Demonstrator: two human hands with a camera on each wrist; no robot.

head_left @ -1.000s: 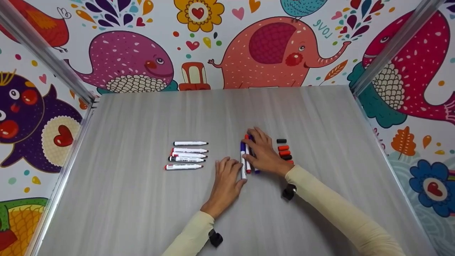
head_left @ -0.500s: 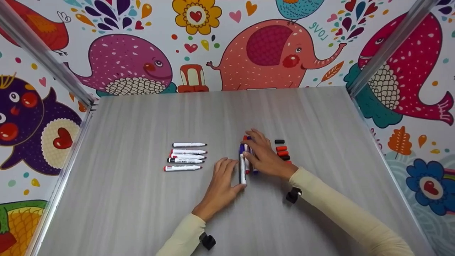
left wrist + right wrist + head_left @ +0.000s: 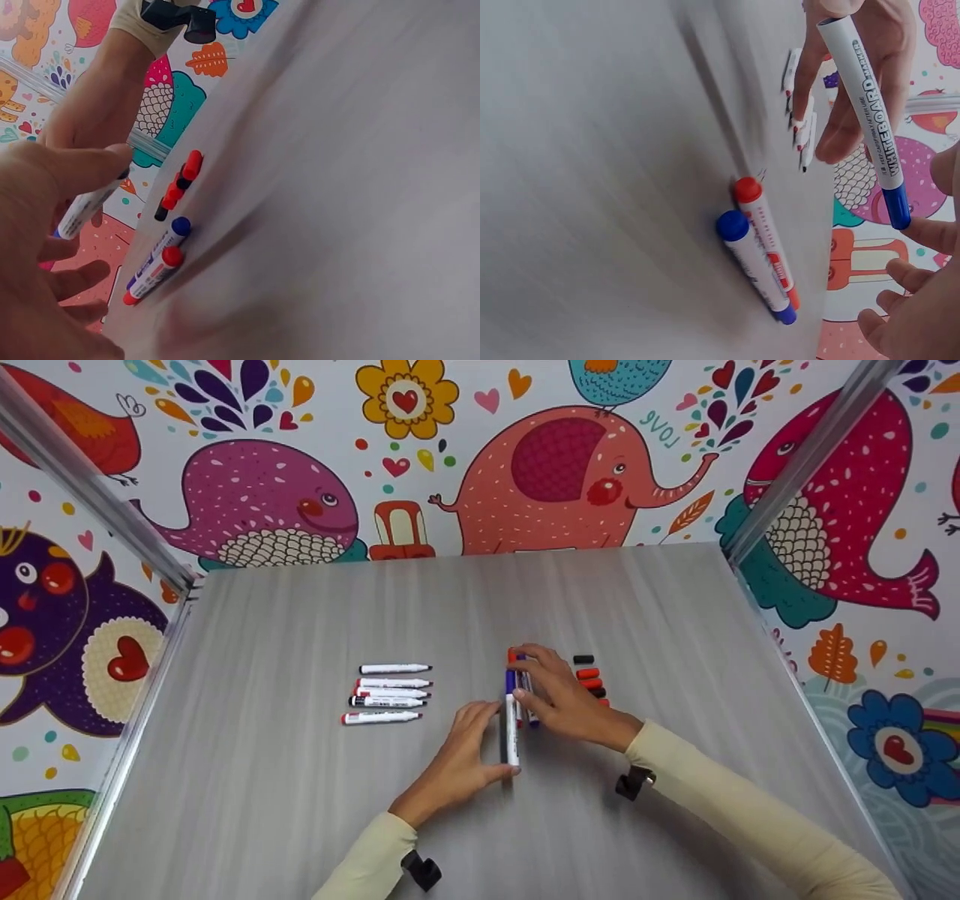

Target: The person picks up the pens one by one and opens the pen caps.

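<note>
Left hand [image 3: 30, 244] partly hides the marker [image 3: 88, 206], probably raised.

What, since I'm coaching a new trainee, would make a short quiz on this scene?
1. Multiple choice: where does the left hand touch the held marker?
a) On its blue cap
b) At the end away from its cap
c) Nowhere

2. True or false: the loose caps beside the right hand are all black.

3. Count: how many uncapped markers lie together on the left side of the table?

Key:
1. b, with the thumb.
2. False; some are red.
3. Five.
</note>
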